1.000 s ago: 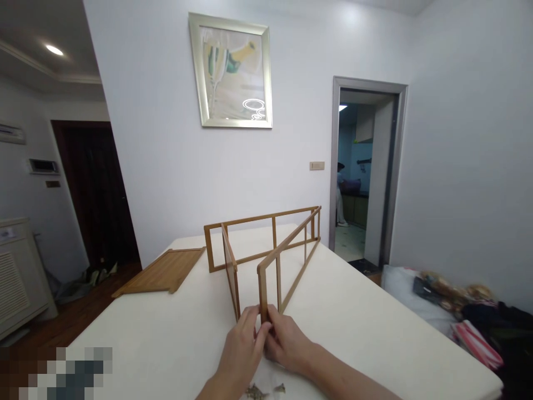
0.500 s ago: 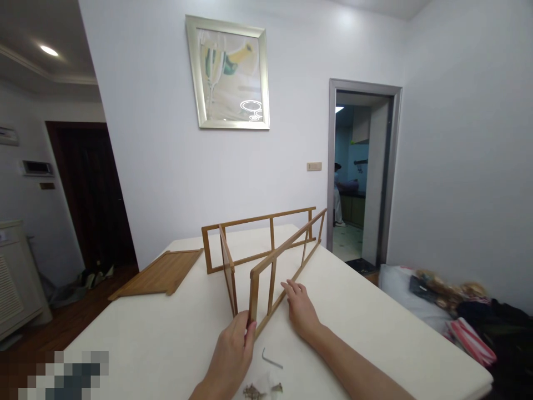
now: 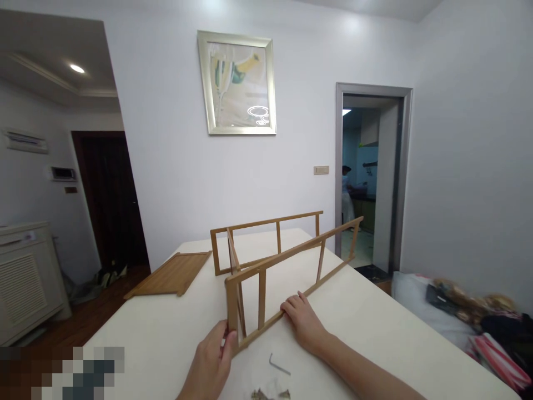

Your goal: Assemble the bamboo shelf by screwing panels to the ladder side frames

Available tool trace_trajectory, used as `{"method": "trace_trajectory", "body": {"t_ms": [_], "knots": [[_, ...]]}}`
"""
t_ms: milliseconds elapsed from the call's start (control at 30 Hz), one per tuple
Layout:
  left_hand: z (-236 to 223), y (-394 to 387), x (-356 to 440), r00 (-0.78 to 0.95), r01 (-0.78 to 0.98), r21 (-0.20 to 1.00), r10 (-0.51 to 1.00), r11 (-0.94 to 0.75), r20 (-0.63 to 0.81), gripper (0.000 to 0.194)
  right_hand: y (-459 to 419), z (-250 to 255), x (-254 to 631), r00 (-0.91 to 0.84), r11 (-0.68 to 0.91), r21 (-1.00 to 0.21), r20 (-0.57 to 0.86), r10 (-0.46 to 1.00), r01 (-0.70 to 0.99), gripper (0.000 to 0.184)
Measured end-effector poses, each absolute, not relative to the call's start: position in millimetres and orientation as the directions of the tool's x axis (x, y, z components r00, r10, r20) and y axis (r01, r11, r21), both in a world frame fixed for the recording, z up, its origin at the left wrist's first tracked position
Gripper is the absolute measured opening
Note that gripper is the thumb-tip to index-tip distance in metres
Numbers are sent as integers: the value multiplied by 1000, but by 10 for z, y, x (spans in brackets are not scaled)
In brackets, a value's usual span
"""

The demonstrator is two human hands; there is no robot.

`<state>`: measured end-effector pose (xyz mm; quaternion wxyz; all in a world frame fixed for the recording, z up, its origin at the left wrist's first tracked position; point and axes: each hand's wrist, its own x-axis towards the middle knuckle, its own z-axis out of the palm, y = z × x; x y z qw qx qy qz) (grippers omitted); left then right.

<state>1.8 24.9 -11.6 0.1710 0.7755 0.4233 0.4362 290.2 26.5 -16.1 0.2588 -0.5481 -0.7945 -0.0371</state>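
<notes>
The near ladder-like brown wooden frame (image 3: 262, 300) stands on its long edge across the white tabletop (image 3: 353, 333), and the left hand (image 3: 212, 355) pinches its end post between thumb and fingers. The right hand (image 3: 306, 325) rests bent fingers at the lower rail; whether they grip, I can't tell. It looks light and stiff, probably best held by post and rail. Beyond the bent grey metal hex key (image 3: 278, 364), small metallic pieces (image 3: 260, 394), perhaps screws, are cut off by the view's bottom edge.

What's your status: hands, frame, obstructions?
Left hand gripping nearer wooden frame at end. Right hand at its lower rail. Frame on edge. Hex key nearby, clear of hands.
</notes>
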Motion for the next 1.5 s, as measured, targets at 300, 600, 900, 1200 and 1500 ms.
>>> {"method": "trace_trajectory", "body": {"t_ms": [300,600,900,1200,1500], "knots": [[-200,296,-192,168,505,691,845,-517,508,28,129,-80,2830,-369,496,-244,424,827,833,17],[-203,277,-266,124,510,743,891,-434,436,31,124,-76,2789,-424,541,-259,393,816,800,17],[-202,340,-310,109,543,726,893,-422,437,32,94,-43,2773,-426,533,-299,356,832,791,20],[-202,277,-299,108,494,726,862,-478,495,33,88,-35,2777,-396,510,-310,363,843,802,19],[-184,329,-248,93,476,763,887,-438,452,35,85,-38,2782,-359,486,-351,368,858,801,18]]}}
